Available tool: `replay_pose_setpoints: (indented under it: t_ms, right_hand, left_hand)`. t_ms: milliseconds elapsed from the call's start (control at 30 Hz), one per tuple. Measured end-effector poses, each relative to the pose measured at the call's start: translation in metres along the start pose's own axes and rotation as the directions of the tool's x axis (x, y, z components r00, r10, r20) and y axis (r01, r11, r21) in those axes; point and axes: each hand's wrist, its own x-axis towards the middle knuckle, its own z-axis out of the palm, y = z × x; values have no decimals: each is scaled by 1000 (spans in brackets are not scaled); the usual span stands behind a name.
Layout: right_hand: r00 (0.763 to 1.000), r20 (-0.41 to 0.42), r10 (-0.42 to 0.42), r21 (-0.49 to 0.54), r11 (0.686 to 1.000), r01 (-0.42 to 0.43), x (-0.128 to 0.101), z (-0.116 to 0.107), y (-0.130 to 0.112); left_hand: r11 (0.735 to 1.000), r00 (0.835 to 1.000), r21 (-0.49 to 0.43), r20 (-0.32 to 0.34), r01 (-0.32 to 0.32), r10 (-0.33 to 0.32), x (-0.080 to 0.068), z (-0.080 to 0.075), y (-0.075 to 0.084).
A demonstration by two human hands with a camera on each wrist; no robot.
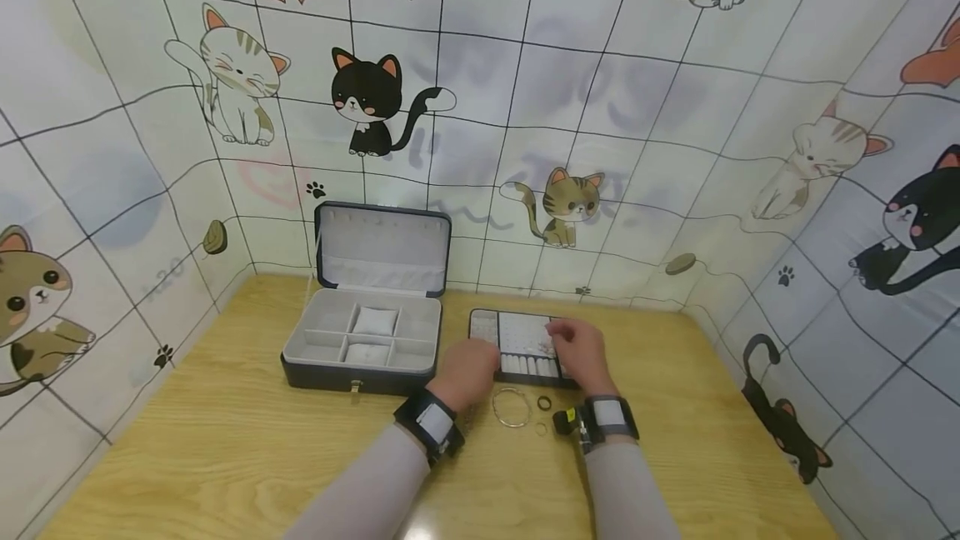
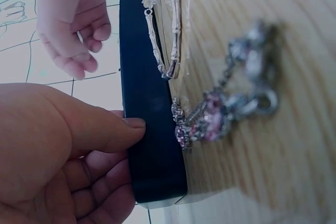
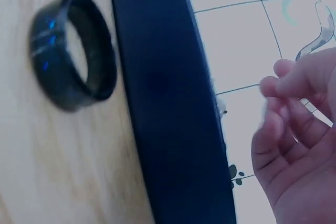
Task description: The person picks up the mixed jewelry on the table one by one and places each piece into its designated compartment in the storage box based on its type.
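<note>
My left hand (image 1: 467,369) grips the front left of a dark jewelry tray (image 1: 517,378), its thumb (image 2: 128,132) lying on the front wall in the left wrist view. Over the tray's right part is my right hand (image 1: 583,355), thumb and forefinger tips together; whether a small thing lies between them cannot be seen. Tiny pinkish pieces (image 1: 545,346) show on the tray's pale panel below those fingertips. In front of the tray lie a bamboo-jointed bangle (image 1: 512,407), a dark ring (image 1: 543,402) and a thin ring (image 1: 541,429). A pink-stoned silver chain (image 2: 214,114) lies near my left wrist.
An open jewelry box (image 1: 352,377) stands left of the tray, its lid (image 1: 382,242) raised against the back. Two white cushions (image 1: 375,321) sit in its compartments. Cat-printed cloth (image 1: 480,107) encloses the wooden table (image 1: 225,440) at the back and sides.
</note>
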Motion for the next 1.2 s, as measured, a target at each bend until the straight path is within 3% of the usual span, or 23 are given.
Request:
replay_pose_setpoints:
  t_ms: [200,567,767,900,1067,1200]
  right_hand:
    - [994,-6,-114,5,994,114,-4,0,-4]
    - [944,154,-292,-26,954,299,-11,-19,-8]
    - [907,364,-212,-111,957,268,-9,-18,-23]
    - [856,499,-137,-173,952,253,-11,-17,-30]
    - [806,583,-103,-205,941,269,-18,-17,-38]
    - [803,591,-82,-227,938,263,-23,-19,-45]
  left_hand:
    - [1000,1000,-7,-15,-15,15,2,4,1]
    - [1000,1000,-18,-9,-16,15,-1,6,1]
    - [1000,1000,-17,-28,-9,9,-1,5,-2]
    - [1000,1000,-17,-26,-9,8,-1,5,-3]
    - [1000,1000,-30,-13,-8,8,1,6,-4]
    - [999,1000,-33,-18,-19,19,2,7,-4]
